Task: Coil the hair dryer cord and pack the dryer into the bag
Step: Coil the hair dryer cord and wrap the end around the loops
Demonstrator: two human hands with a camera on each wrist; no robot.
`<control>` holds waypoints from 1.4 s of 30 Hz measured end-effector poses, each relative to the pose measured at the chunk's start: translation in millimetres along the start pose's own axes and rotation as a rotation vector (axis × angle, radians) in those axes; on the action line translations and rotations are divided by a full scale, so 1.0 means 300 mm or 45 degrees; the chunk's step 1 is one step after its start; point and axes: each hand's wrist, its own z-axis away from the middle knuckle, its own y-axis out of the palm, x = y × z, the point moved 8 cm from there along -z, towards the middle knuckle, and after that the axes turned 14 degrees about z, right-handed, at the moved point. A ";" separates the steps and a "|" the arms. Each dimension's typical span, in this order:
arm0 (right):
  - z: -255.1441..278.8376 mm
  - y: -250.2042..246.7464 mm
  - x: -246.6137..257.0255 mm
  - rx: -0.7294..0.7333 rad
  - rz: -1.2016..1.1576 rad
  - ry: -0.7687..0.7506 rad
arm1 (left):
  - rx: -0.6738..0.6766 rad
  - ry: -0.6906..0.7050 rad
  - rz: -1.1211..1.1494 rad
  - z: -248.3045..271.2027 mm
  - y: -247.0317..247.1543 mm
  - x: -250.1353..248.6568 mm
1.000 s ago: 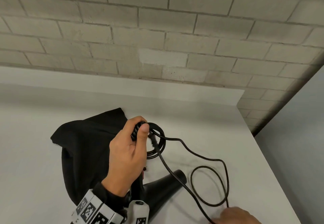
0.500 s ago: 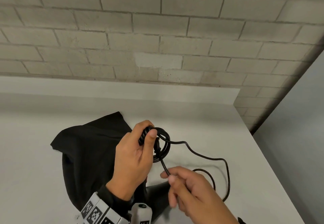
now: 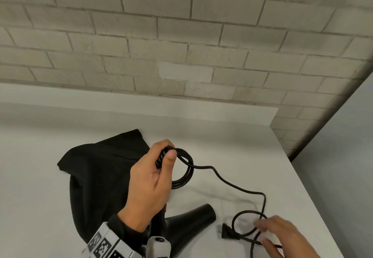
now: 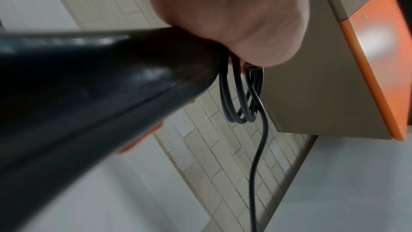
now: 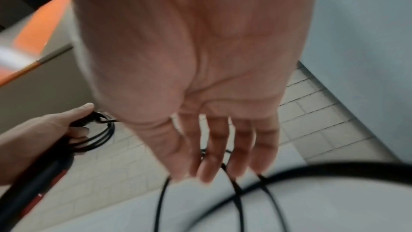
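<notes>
My left hand [image 3: 164, 158] grips the end of the black hair dryer's handle [image 4: 100, 94] and pins a small coil of cord [image 3: 184, 170] against it under the thumb. The dryer's nozzle [image 3: 193, 218] points right, below my wrist. From the coil the loose cord [image 3: 241, 191] runs right and ends in a loop by the plug [image 3: 228, 233] on the white table [image 3: 222, 136]. My right hand [image 3: 264, 233] is low over that loop, with its fingers [image 5: 223, 151] straight above the strands and not closed on them. The black bag [image 3: 96, 177] lies flat behind my left hand.
A pale brick wall [image 3: 181, 46] stands along the table's far edge. The table's right edge [image 3: 314, 203] is close to my right hand, with grey floor beyond it. An orange-edged surface [image 4: 379, 59] shows in the left wrist view.
My right hand has let go of the cord near the coil and dropped down and right to the loose loop by the plug. The left hand has kept its grip.
</notes>
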 end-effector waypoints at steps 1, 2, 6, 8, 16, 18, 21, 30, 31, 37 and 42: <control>-0.009 -0.018 0.018 -0.072 -0.050 0.064 | 0.020 0.012 -0.011 0.001 0.009 -0.006; -0.025 -0.048 0.048 -0.200 -0.078 0.082 | 0.036 0.022 -0.020 0.001 0.016 -0.010; -0.103 -0.194 0.231 -0.558 -0.325 0.037 | 0.074 0.047 -0.041 0.004 0.032 -0.021; -0.145 -0.198 0.301 -0.529 -0.412 0.006 | 0.082 0.047 -0.036 0.008 0.033 -0.024; -0.214 -0.223 0.451 -0.526 -0.198 -0.314 | 0.057 0.039 -0.028 0.005 0.021 -0.026; -0.211 -0.255 0.489 -0.602 -0.106 -0.424 | 0.044 0.036 -0.024 0.004 0.020 -0.026; -0.226 -0.288 0.517 -0.609 -0.107 -0.517 | 0.063 0.048 -0.019 0.004 0.023 -0.030; -0.319 -0.378 0.531 -0.521 -0.558 -0.510 | 0.117 0.080 0.012 0.012 0.029 -0.038; -0.329 -0.377 0.535 -0.508 -0.596 -0.498 | 0.125 0.086 0.024 0.013 0.029 -0.040; -0.357 -0.365 0.544 -0.484 -0.782 -0.447 | 0.176 0.110 0.138 0.019 0.031 -0.047; -0.366 -0.338 0.534 -0.427 -0.891 -0.401 | 0.210 0.112 0.225 0.026 0.038 -0.051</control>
